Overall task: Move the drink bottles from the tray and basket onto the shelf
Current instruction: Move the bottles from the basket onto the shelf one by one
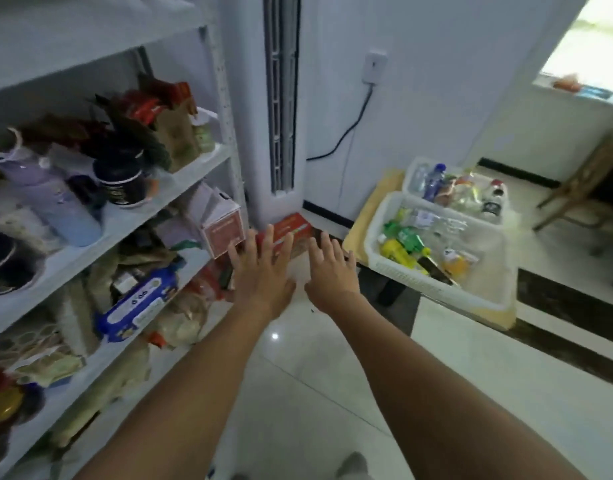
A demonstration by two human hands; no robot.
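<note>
Both arms reach forward over the tiled floor. My left hand (263, 268) and my right hand (327, 270) are spread flat, fingers straight, holding nothing. To the right, a white basket (433, 285) holds several drink bottles, among them green and yellow ones (402, 242). Behind it a second white tray (414, 171) holds more bottles, one with a blue cap (435, 178). Both containers sit on a low table with a yellow cover (358, 233). The white shelf unit (180, 183) stands on the left, its levels crowded with goods.
A tall white air conditioner (281, 98) stands in the corner behind my hands, a red box (291, 230) at its foot. A power cable (346, 129) runs down the wall. A wooden chair (585, 181) is at far right. Shelf levels carry cups, bags and packets.
</note>
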